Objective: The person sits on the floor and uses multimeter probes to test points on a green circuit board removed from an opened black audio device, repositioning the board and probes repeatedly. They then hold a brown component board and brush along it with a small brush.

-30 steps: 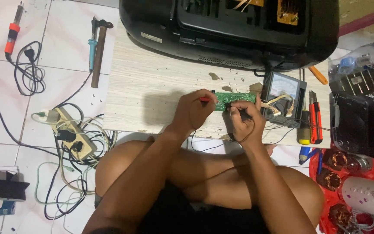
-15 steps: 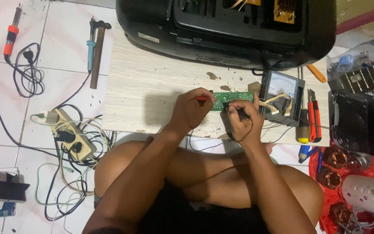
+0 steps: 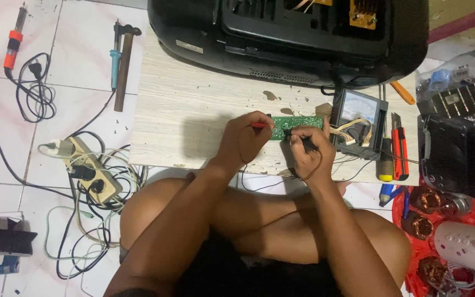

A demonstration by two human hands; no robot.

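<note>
The green circuit board (image 3: 295, 126) lies on the pale wooden board (image 3: 193, 118), just left of the analog multimeter (image 3: 357, 118). Your left hand (image 3: 243, 140) pinches a red probe (image 3: 260, 125) at the circuit board's left end, and your right hand (image 3: 308, 151) pinches a black probe (image 3: 303, 142) at its lower edge. The black appliance casing (image 3: 287, 33) sits beyond it.
</note>
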